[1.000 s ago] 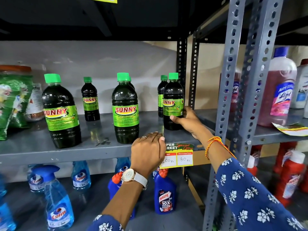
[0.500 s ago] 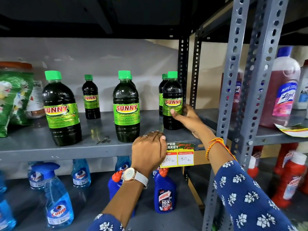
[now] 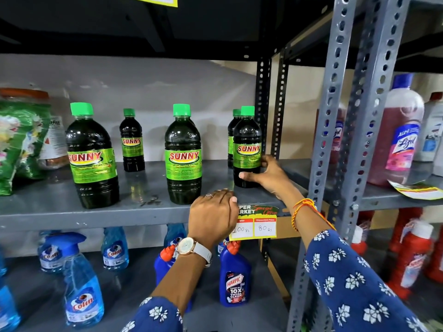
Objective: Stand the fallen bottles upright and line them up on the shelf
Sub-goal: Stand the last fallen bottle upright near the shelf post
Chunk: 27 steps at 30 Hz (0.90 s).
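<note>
SUNNY bottle [image 3: 247, 149], right hand [image 3: 268, 177] gripping

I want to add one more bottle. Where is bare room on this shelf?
Free: between the left large Sunny bottle and the middle large one, before the small bottle. Crowded: right end, where the right hand holds a small Sunny bottle.

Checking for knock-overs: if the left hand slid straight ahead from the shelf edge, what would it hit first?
Probably the middle Sunny bottle, standing just beyond and slightly left of the left hand; depth is hard to judge.
</note>
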Each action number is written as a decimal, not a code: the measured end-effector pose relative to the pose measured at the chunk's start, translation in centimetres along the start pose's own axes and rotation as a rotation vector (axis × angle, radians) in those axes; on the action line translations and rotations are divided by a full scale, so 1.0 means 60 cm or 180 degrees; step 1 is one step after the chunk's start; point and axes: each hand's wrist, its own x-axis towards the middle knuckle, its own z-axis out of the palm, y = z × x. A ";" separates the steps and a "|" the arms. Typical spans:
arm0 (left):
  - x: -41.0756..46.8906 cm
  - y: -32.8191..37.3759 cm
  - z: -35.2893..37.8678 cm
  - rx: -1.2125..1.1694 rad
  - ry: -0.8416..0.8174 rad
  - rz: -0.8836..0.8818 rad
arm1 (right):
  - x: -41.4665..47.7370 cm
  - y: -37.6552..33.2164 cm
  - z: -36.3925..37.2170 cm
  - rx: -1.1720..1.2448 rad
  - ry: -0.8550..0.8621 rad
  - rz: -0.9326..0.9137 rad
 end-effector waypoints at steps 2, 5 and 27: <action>-0.002 0.001 -0.003 -0.0019 -0.0038 0.0003 | -0.007 -0.006 -0.002 0.0013 0.0002 -0.0036; -0.003 0.002 -0.008 -0.0075 -0.0095 -0.0023 | -0.022 -0.008 -0.010 0.0037 -0.0058 -0.0106; -0.009 0.003 -0.014 -0.0077 0.0029 -0.0002 | -0.098 -0.018 -0.035 -0.0294 0.0169 -0.0509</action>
